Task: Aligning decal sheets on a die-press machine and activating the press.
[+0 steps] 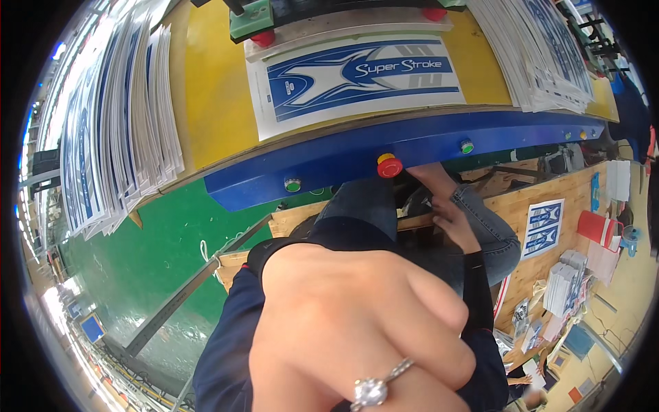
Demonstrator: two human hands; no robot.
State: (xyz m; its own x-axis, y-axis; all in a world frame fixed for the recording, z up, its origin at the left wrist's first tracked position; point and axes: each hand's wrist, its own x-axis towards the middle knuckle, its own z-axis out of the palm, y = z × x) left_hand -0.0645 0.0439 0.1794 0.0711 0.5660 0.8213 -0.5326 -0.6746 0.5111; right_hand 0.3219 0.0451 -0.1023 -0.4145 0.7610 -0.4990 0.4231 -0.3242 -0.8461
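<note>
A left hand [357, 329], raised close to the camera, fills the lower middle as a loosely closed fist holding nothing visible; a silver ring with a clear round stone [374, 388] sits on one finger. The right hand [453, 223] rests on blue denim at the lap, its grip probably empty. Above, a glossy white-and-blue printed sheet [357, 79] lies flat on the yellow desk [206, 89], whose blue metal edge carries a red mushroom-shaped button [389, 166].
</note>
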